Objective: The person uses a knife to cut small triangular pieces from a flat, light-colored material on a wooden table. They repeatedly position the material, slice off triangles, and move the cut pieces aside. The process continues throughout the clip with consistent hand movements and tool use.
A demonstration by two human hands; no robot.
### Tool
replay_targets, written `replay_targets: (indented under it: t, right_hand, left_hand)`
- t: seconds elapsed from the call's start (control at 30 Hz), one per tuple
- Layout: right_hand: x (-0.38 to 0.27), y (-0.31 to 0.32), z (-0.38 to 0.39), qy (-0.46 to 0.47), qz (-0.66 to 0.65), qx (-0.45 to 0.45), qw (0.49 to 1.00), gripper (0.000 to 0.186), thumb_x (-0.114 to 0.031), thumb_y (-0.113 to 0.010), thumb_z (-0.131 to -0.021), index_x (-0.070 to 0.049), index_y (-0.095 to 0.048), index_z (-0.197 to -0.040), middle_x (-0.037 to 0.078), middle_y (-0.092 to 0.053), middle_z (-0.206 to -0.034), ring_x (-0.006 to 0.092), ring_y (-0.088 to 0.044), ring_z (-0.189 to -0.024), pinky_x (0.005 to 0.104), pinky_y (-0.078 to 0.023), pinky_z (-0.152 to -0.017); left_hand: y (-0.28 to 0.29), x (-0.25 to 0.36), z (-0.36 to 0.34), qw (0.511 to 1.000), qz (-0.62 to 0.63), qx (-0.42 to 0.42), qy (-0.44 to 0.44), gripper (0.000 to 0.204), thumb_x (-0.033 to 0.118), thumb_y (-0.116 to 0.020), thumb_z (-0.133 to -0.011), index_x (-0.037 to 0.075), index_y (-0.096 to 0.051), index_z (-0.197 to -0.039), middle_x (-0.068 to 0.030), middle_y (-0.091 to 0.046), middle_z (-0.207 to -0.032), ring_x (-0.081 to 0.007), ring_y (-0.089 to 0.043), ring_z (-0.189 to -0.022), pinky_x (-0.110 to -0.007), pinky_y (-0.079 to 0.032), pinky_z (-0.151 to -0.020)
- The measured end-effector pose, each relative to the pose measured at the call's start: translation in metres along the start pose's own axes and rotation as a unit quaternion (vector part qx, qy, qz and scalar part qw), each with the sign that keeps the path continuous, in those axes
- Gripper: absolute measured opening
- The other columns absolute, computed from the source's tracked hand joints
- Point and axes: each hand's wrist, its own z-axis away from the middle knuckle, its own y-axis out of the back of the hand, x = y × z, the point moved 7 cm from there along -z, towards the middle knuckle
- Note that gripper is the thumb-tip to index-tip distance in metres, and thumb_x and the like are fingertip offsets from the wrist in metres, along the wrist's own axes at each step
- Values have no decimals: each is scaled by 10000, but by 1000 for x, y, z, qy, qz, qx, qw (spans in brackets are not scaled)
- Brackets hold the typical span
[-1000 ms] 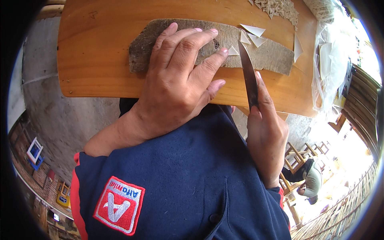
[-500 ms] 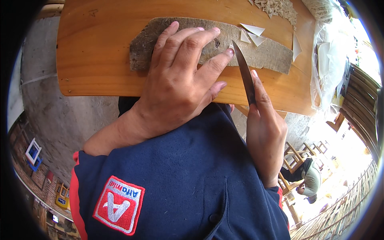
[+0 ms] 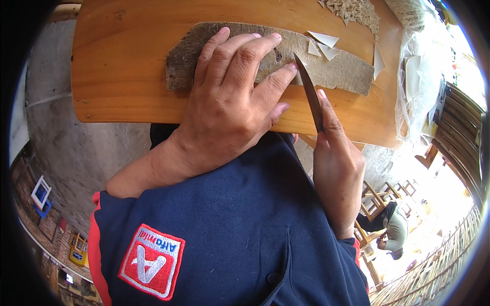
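Observation:
My left hand (image 3: pixel 229 102) rests with spread fingers on a worn brown wooden board (image 3: pixel 347 76), its index fingertip pressing at a small pale piece that is mostly hidden. My right hand (image 3: pixel 337 168) grips a long dark knife (image 3: pixel 310 89) by the handle, the blade tip on the board just right of that fingertip. Thin cream-white triangles (image 3: pixel 322 38) lie at the board's upper right, and another piece (image 3: pixel 378 64) lies beside it on the table.
The board sits on a varnished wooden table (image 3: pixel 117 61). At the upper right are a pile of small cream pieces (image 3: pixel 352 10) and clear plastic bags (image 3: pixel 408 86). Beyond, at the lower right, a bent-over person (image 3: pixel 393 229) is among wooden stools (image 3: pixel 375 204).
The knife has shifted left, its tip now beside my left index fingertip, which covers the small triangle seen earlier. My left hand has moved only slightly.

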Motion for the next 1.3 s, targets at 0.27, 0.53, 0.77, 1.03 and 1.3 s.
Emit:
replay_targets:
  t: [0.27,0.53,0.77,1.03,1.3]
  right_hand:
    - [8,1,-1,21,14,-2,1000,770,100,-673,-881,-165,-521,-1588,155,-664,-784,304,-697,-675,458,-558,-673]
    - [2,-1,-3,54,72,-5,996,782,107,-666,-869,-132,-504,-1595,121,-620,-734,281,-659,-610,442,-554,-614]
    - [2,-2,-6,50,55,5,997,776,129,-614,-885,-121,-482,-1607,164,-698,-842,294,-725,-698,432,-577,-648]
    - [21,5,6,-55,-87,5,995,637,131,-537,-958,-126,-597,-1538,100,-660,-840,122,-589,-685,293,-527,-691]
    - [20,6,6,-29,-73,-17,997,602,134,-547,-969,-97,-604,-1522,149,-750,-987,147,-622,-686,309,-542,-707]
  left_hand:
    - [0,-1,0,1000,2,1,2,560,222,-867,-770,91,-733,-1298,-178,-564,-1463,-349,-541,-1313,-578,-403,-1164]
    - [0,-1,-1,1000,5,6,6,534,216,-868,-768,93,-738,-1272,-171,-571,-1464,-355,-538,-1321,-575,-398,-1163]
    - [0,0,-1,1000,-4,1,6,530,213,-856,-786,103,-734,-1290,-169,-574,-1465,-351,-532,-1333,-567,-394,-1172]
    - [-1,-2,3,1000,-4,1,8,497,228,-820,-851,118,-725,-1326,-154,-578,-1469,-346,-545,-1329,-561,-393,-1182]
    - [-2,-1,2,1000,-14,4,0,505,235,-814,-858,126,-717,-1342,-144,-576,-1473,-339,-547,-1325,-553,-385,-1187]
